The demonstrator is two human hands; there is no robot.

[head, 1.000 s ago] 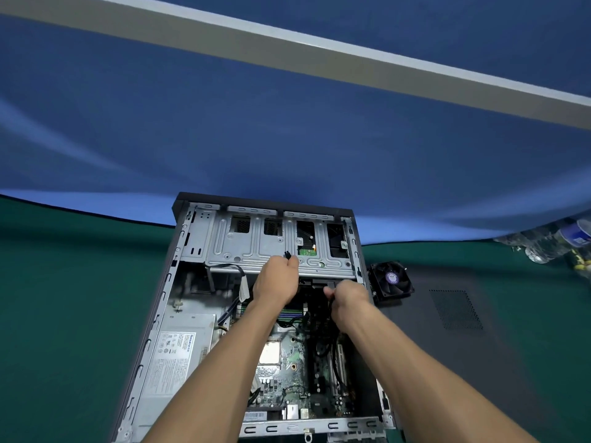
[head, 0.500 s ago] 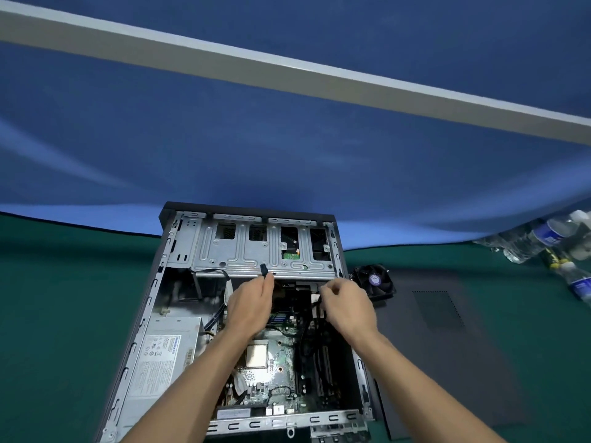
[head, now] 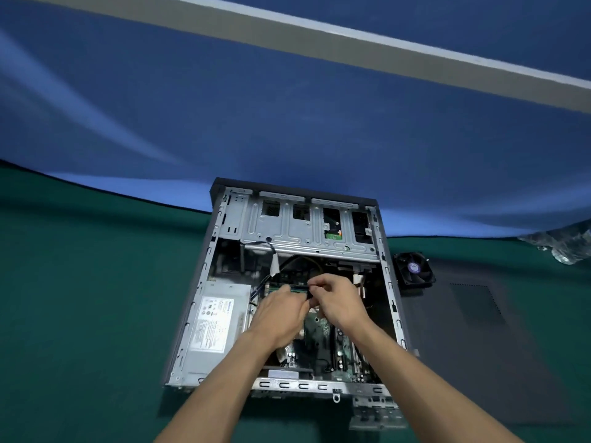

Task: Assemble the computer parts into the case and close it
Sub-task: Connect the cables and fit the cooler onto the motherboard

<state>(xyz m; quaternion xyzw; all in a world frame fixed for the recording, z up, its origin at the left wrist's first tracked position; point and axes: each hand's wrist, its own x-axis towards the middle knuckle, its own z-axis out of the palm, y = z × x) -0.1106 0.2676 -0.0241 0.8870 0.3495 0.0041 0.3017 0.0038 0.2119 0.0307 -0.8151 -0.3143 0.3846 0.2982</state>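
We list one computer case (head: 204, 282), lid off, lying open on its side on the green desk (head: 80, 298), its far end against the desk's far edge under the blue backdrop (head: 287, 123). Inside we note: a grey power supply (head: 217, 321) along the case's left wall; a metal drive cage (head: 307, 228) across the far end; a green motherboard (head: 319, 327) on the floor of the case, partly hidden by our arms. Our left hand (head: 279, 314) and right hand (head: 339, 302) meet over the middle of the case, fingers curled, both pinching a thin dark cable connector (head: 308, 290) between them; its exact shape we cannot tell. Outside the case we record: a black fan (head: 414, 268), just beside the case's right wall near the far end; a dark side panel (head: 479, 346), flat on the desk to the right; clear plastic bottles (head: 563, 244) at the desk's far right edge.
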